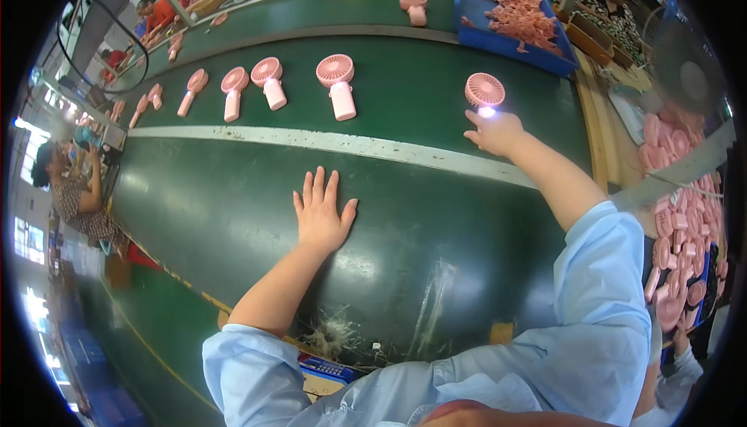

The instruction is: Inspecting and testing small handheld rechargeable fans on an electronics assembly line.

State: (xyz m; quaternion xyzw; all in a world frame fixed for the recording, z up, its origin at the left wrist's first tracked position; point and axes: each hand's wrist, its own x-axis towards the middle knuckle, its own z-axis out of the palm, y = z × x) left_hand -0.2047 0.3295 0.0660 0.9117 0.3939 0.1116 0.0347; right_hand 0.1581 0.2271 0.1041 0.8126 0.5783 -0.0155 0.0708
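Note:
My right hand (499, 133) is at the far right of the green belt, closed around the lower part of a pink handheld fan (485, 90). The fan's round grille faces up, a bright white light glows just below it, and the hand hides most of the handle. My left hand (320, 213) rests flat on the near green surface with fingers spread and nothing in it. To the left on the belt lie several more pink fans, the closest being a fan (335, 71) with its pale handle toward me.
A pale strip (342, 143) divides the near surface from the belt. A blue bin (513, 49) of small pink parts stands at the back right, another person's hand in it. Pink fan parts (681, 224) pile up at the right. Other people sit along the lines.

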